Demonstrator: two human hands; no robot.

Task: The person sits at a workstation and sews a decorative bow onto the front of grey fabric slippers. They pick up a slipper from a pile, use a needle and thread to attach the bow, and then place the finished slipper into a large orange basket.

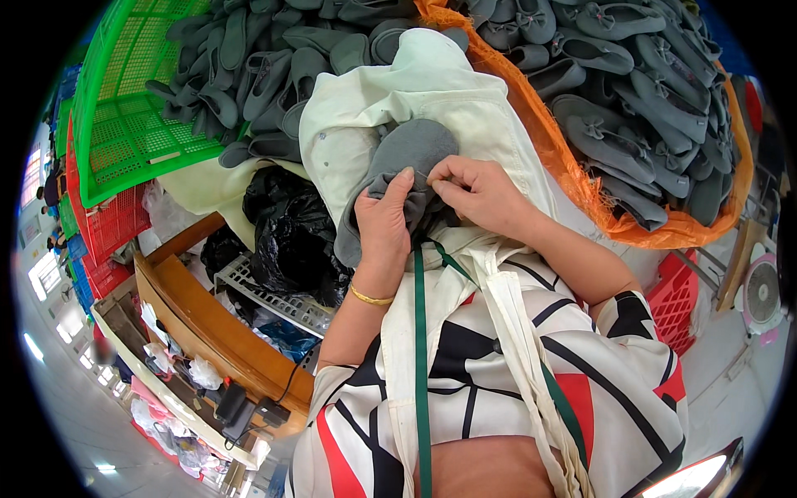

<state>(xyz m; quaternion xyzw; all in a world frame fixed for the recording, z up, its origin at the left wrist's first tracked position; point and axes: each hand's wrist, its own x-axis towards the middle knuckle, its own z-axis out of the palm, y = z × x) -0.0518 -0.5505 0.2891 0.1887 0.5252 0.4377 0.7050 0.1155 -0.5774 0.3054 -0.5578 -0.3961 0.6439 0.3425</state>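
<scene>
A dark grey fabric slip-on shoe lies over my lap, its rounded end pointing away from me. My left hand is closed around its near side, thumb on top, bunching the fabric. Close to that thumb, my right hand makes a pinch at the shoe's surface. A thin pale line shows by its fingertips, too fine to name. Under the shoe spreads a pale whitish cloth. My fingers hide part of the shoe's opening.
Many similar grey shoes spill from a green plastic basket at the far left. An orange sack at the right holds more shoes with bows. Black plastic bags and a wooden bench are at left.
</scene>
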